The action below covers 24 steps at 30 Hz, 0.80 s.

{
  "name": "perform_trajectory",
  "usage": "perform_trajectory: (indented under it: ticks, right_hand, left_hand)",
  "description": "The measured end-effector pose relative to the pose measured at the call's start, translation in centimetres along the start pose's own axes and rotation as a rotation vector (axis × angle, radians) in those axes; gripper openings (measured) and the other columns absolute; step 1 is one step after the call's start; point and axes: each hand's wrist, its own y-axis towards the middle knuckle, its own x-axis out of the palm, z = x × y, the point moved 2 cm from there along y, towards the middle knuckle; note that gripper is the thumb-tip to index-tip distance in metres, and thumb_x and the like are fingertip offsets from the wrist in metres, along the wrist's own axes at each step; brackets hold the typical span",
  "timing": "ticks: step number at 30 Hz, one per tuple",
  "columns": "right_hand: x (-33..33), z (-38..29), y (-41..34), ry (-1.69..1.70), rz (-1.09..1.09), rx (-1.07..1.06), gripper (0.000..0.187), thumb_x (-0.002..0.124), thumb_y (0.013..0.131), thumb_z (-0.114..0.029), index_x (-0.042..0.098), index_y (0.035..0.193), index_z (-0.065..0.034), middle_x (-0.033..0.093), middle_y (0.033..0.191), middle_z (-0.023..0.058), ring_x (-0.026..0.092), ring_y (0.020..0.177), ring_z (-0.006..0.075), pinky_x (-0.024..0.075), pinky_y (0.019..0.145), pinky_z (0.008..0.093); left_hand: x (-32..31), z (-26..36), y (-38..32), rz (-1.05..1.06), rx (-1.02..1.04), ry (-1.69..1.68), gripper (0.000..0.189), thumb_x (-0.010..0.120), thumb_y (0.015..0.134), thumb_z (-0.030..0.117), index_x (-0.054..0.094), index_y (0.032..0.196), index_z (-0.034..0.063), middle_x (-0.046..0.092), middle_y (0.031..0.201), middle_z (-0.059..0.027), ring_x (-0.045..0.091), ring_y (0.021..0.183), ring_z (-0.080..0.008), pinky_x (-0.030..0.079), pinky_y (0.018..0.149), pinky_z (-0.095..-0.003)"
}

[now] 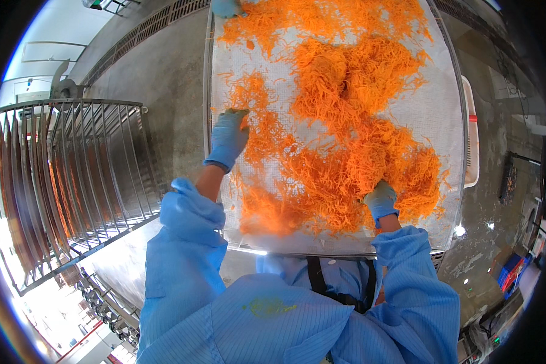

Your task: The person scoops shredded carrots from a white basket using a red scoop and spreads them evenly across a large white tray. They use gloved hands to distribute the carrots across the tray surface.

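Note:
Shredded orange vegetable, which looks like carrot (327, 177), lies in heaps and thin patches on a white mesh sheet (441, 113) over a metal-edged table. My left hand (230, 136), in a blue glove, is at the left side of the sheet, its fingertips at a thin patch of shreds; whether it grips any is unclear. My right hand (381, 200), also gloved, reaches into the near edge of the large heap at the right. Its fingers are partly hidden by shreds, so its grip cannot be told.
Another person's gloved hand (226, 8) is at the table's far left corner. A metal rack (113, 159) with trays stands on the left. A white plastic basket (472, 150) sits beyond the right edge. Floor drain grates (141, 32) run at the back.

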Motion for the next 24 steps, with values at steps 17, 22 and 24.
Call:
perform_trajectory:
  ticks: [17,22,24]
  right_hand:
    - [0.7,0.3,0.0,0.021,0.105,-0.051,0.05,0.061,0.078,-0.04,0.059,0.099,0.005,0.06,0.086,0.0228,0.062,0.071,0.0356,0.0503,0.049,0.0466]
    - [0.7,0.7,-0.1,-0.011,0.146,-0.14,0.045,0.06,0.078,-0.039,0.062,0.096,0.0015,0.061,0.085,0.0209,0.062,0.073,0.0357,0.0511,0.049,0.0468]
    - [-0.2,0.3,-0.5,-0.013,0.152,-0.087,0.038,0.065,0.075,-0.037,0.064,0.097,-0.0055,0.063,0.083,0.0143,0.063,0.074,0.0338,0.0523,0.055,0.0467]
  left_hand:
    - [4.8,0.8,0.9,-0.204,-0.116,0.278,0.034,0.059,0.079,0.015,0.057,0.113,0.0109,0.061,0.097,-0.0118,0.058,0.089,-0.0303,0.047,0.075,-0.044]
    - [1.4,0.6,-0.7,0.204,-0.046,-0.041,0.054,0.056,0.074,0.001,0.053,0.125,0.0202,0.054,0.119,-0.013,0.052,0.105,-0.0317,0.046,0.084,-0.0412]
    - [0.6,1.2,-2.3,0.19,-0.049,0.021,0.057,0.059,0.074,0.004,0.052,0.127,0.0227,0.05,0.127,-0.0119,0.048,0.112,-0.0318,0.044,0.089,-0.0414]
